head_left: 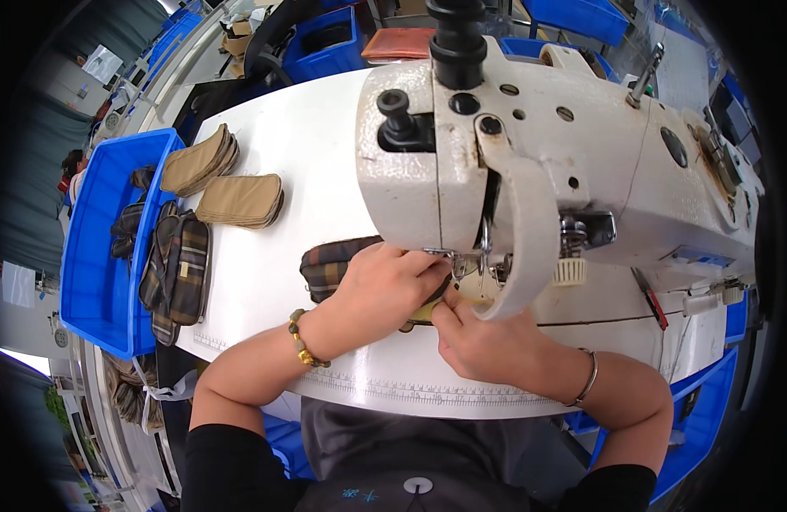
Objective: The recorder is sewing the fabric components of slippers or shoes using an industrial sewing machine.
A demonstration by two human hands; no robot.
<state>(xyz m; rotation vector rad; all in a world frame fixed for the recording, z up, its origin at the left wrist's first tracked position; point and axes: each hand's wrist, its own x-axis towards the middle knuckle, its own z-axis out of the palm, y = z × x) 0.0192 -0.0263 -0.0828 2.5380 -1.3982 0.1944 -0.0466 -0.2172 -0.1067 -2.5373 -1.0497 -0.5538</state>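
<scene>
Both hands (372, 286) at a plaid pouch (323, 265) under the sewing machine (513, 192)

The plaid pouch lies on the white counter (304, 141), its right end close to the machine's presser foot (463, 264). The left hand spreads across the pouch from above, its fingers bent and drawn close together with the tips near the foot; whether they pinch the cloth cannot be told. The right hand (487, 337) comes in from the other side, thumb and forefinger narrowed on a yellow strip (425, 313) at the pouch's near edge. A beaded bracelet (299, 341) circles the left wrist, a metal bangle (590, 378) the right.

To the left on the counter, two stacks of tan fabric pieces (240, 201) lie near each other. Beside them, a blue bin (99, 247) holds dark items, and more plaid pouches (188, 269) lie against its right side. A red-handled tool (652, 300) rests right of the needle area. Ruler markings (393, 390) run along the counter's near edge.
</scene>
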